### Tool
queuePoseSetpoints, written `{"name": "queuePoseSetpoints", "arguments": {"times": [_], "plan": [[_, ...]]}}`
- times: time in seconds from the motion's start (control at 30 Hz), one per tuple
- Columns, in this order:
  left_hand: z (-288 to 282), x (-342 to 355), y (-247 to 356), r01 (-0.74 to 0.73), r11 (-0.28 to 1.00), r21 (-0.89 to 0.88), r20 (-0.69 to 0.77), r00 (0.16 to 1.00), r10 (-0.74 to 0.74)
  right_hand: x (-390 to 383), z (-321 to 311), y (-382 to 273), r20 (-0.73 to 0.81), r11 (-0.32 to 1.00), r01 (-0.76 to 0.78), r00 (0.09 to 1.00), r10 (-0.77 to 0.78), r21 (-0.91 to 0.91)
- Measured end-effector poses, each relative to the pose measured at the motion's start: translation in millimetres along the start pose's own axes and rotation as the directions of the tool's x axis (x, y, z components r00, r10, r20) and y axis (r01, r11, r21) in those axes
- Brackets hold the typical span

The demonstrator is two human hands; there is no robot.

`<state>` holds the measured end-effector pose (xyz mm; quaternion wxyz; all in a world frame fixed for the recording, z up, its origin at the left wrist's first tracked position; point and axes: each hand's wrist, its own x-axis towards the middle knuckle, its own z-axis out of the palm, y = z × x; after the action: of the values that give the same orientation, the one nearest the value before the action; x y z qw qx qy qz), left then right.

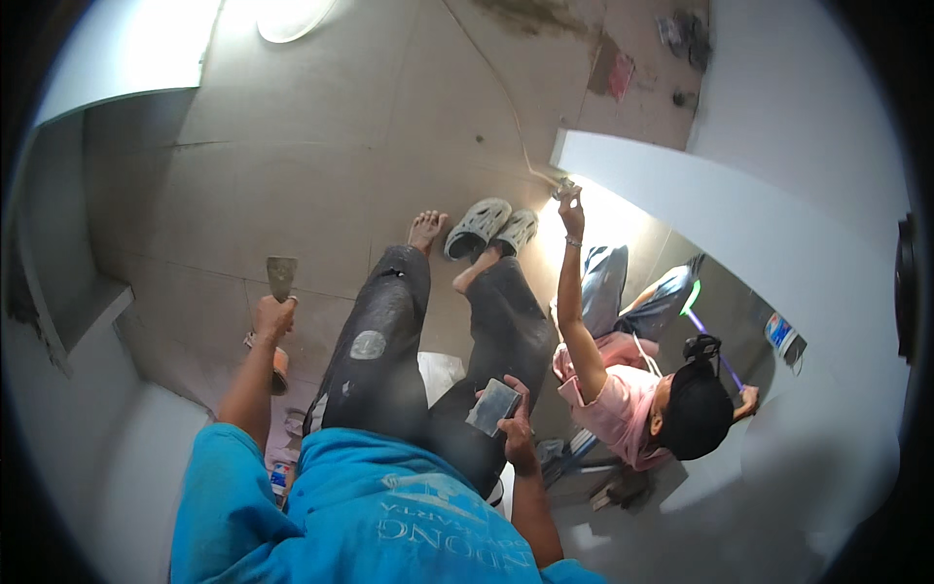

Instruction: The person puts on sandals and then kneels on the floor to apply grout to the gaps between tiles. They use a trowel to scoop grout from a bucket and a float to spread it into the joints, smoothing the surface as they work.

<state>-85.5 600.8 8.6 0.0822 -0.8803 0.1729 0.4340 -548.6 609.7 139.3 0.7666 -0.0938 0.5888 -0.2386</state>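
My left hand [273, 319] is closed on a scraper [282, 274] with a wide flat blade, held out at the left of my legs. An orange cylindrical container [279, 372] shows just below that wrist. Over my right thigh, my right hand [518, 426] grips a flat grey rectangular block [493, 406], its fingers wrapped round the edges. I am barefoot, with a pair of pale grey clogs [479, 227] beside my feet.
A co-worker in pink [623, 409] works at the right, one hand raised to a light, the other on a purple pole [720, 355]. A white curved board [662, 175] crosses there. Recessed shelving [107, 302] lines the left wall. A cable [511, 107] runs across the tiled floor [292, 175].
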Motion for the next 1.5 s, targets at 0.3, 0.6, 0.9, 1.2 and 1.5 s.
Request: {"name": "queuePoseSetpoints", "arguments": {"times": [0.3, 0.6, 0.9, 1.2, 1.5], "plan": [[21, -68, 43, -0.407, 0.913, -0.005, 0.016, 0.913, 0.407, -26, -1, -73, -0.014, 0.964, 0.202, 0.978, -0.207, -0.174], [37, -135, 90, -0.416, 0.91, -0.004, -0.206, 0.89, 0.406, -40, -51, -141, -0.127, 0.825, 0.374, 0.877, -0.463, -0.425], [86, -178, 69, -0.355, 0.924, 0.141, -0.315, 0.869, 0.382, -69, -120, -174, 0.01, 0.555, 0.46, 0.776, -0.63, -0.693], [118, -206, 76, -0.362, 0.93, 0.062, -0.307, 0.88, 0.363, -64, -157, -205, 0.115, 0.568, 0.508, 0.802, -0.586, -0.647], [117, -261, -27, -0.046, 0.858, -0.512, -0.28, 0.953, -0.116, 22, -95, -231, 0.458, 0.378, 0.603, 0.79, -0.408, -0.702]]}}
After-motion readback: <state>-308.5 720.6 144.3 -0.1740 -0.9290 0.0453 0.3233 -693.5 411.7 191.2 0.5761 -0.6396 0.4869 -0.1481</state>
